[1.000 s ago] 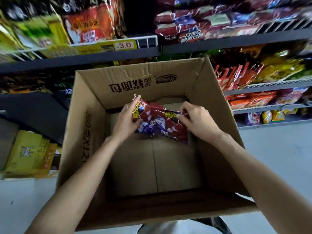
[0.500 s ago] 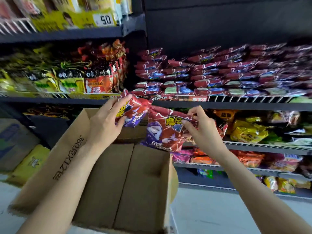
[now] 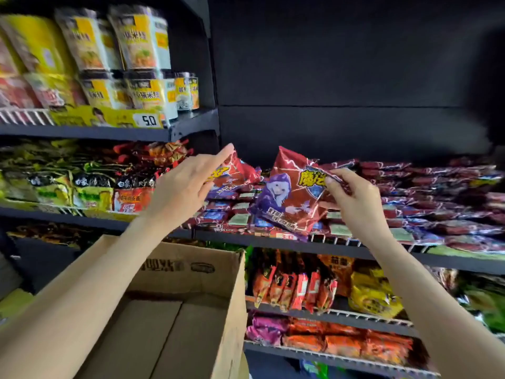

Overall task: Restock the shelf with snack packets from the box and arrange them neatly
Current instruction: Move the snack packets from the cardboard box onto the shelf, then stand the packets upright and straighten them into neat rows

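My right hand (image 3: 352, 198) pinches the top corner of a red and purple snack packet (image 3: 289, 195), which hangs tilted in front of the shelf. My left hand (image 3: 185, 187) grips a second, matching packet (image 3: 232, 173) by its left side, with the forefinger stretched out over it. Both packets are level with the black wire shelf (image 3: 355, 248), where several stacks of the same red packets (image 3: 426, 198) lie flat. The cardboard box (image 3: 175, 310) stands open below my left arm, and the part of its floor that shows is bare.
Cup noodles (image 3: 136, 58) fill the top left shelf above a yellow price strip (image 3: 109, 119). Green and orange noodle bags (image 3: 82, 187) line the shelf beneath. Lower right shelves hold orange, yellow and pink packets (image 3: 308, 291). A dark back panel (image 3: 341, 77) rises above the red stacks.
Both hands have lifted the two packets out of the box and up to the shelf of red packets. My view has swung upward from the box to the shelves.
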`<state>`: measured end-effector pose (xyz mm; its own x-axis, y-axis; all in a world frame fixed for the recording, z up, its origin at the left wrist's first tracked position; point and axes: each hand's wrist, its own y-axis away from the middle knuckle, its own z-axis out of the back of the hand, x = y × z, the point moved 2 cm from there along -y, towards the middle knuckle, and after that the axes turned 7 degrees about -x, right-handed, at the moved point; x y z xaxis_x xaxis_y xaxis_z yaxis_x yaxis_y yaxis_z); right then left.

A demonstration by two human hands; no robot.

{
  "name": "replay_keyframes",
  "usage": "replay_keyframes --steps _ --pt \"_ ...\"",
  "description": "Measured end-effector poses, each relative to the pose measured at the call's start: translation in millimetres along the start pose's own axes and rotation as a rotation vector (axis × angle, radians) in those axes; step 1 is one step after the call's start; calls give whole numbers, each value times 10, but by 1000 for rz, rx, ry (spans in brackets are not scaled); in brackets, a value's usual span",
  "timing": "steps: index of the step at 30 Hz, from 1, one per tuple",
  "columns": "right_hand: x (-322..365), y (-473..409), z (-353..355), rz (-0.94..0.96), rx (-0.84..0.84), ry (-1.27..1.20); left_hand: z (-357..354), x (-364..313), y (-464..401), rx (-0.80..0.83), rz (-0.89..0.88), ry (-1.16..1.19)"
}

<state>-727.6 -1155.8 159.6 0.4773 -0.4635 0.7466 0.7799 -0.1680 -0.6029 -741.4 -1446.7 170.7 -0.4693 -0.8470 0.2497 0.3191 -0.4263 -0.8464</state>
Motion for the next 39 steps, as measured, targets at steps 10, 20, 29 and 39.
replay_keyframes --steps 10,20,29,39 --pt "-518 -1437 -272 94 -212 28 -1666 427 -745 61 98 114" --pt "-1003 -2498 -616 237 -299 277 -3055 817 -1065 312 15 48" --pt "-1172 -2903 -1328 339 -216 283 -3441 804 -770 893 -35 -37" --pt "-1693 -2610 -2073 101 538 367 -2983 797 -830 556 122 156"
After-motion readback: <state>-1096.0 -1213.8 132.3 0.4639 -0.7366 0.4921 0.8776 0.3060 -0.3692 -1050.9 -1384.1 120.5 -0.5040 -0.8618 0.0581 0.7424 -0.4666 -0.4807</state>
